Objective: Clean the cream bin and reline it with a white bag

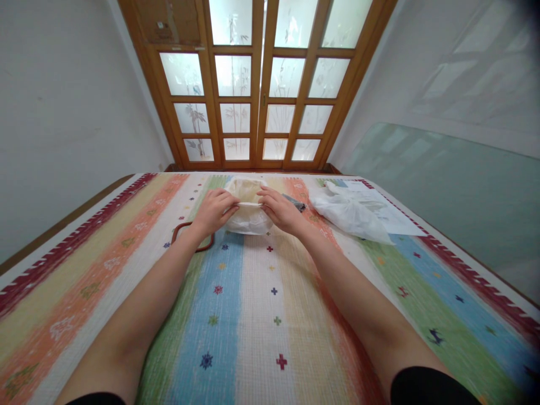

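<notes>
A thin white plastic bag [250, 222] stands at the far middle of the striped tablecloth, its mouth open and its inside pale yellowish. My left hand [216, 209] pinches the near rim on the left side, thumb and fingers closed on the plastic. On the right side of the same rim, my right hand [280, 209] grips the edge between thumb and fingers. Between both hands the rim is drawn into a straight band. A reddish-brown rounded frame or handle [174, 233] lies under my left wrist, partly hidden by it. Whether a container stands inside the bag, I cannot tell.
Right of my hands lies a crumpled white plastic bag [350, 211], over white printed paper [400, 222]. A small dark grey item [298, 203] sits just behind my right hand. The striped tablecloth [257, 315] covers the table. Wooden glass-paned doors [259, 112] stand beyond it.
</notes>
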The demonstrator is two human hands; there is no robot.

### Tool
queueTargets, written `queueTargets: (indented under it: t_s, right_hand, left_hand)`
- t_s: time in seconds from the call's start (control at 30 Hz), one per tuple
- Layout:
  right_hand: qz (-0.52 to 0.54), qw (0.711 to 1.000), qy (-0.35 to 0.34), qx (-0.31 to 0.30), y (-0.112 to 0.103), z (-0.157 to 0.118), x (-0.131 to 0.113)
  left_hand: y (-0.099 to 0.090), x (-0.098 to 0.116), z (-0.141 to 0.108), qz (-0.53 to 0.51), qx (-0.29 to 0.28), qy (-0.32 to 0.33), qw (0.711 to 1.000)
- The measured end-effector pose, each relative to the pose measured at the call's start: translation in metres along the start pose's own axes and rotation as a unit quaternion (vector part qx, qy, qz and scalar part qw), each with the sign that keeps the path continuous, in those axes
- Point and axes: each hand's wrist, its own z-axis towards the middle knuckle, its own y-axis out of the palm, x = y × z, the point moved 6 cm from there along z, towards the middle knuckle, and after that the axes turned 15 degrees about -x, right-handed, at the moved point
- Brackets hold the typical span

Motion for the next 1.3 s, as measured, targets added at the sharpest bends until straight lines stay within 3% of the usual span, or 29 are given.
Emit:
queueTargets:
  t_s: [0.2, 0.5, 0.8, 1.1, 1.2, 1.3]
  right_hand:
    - [-0.039, 0.999, -0.028, 0.007, -0.002, 0.005, -0.025]
    - [-0.049, 0.998, 0.040, 0.020, -0.005, -0.001, 0.019]
    - [-0.050, 0.999, -0.009, 0.003, -0.002, 0.005, -0.017]
    - [-0.044, 0.998, 0.038, 0.020, -0.007, -0.003, 0.022]
    - [-0.039, 0.998, 0.038, 0.030, -0.011, -0.004, 0.018]
    - [-0.027, 0.999, 0.015, 0.033, -0.012, 0.000, -0.001]
  left_hand:
    - [0.001, 0.011, 0.002, -0.004, 0.016, 0.000, 1.000]
    - [-0.006, 0.003, 0.000, -0.041, 0.011, 0.003, 0.999]
    - [0.001, 0.021, 0.006, -0.063, 0.003, 0.019, 0.998]
    - [-0.012, 0.007, 0.002, -0.108, 0.010, 0.029, 0.994]
    - [-0.009, 0.004, 0.003, -0.102, -0.006, 0.042, 0.994]
    - [-0.004, 0.008, 0.005, -0.091, -0.016, 0.038, 0.995]
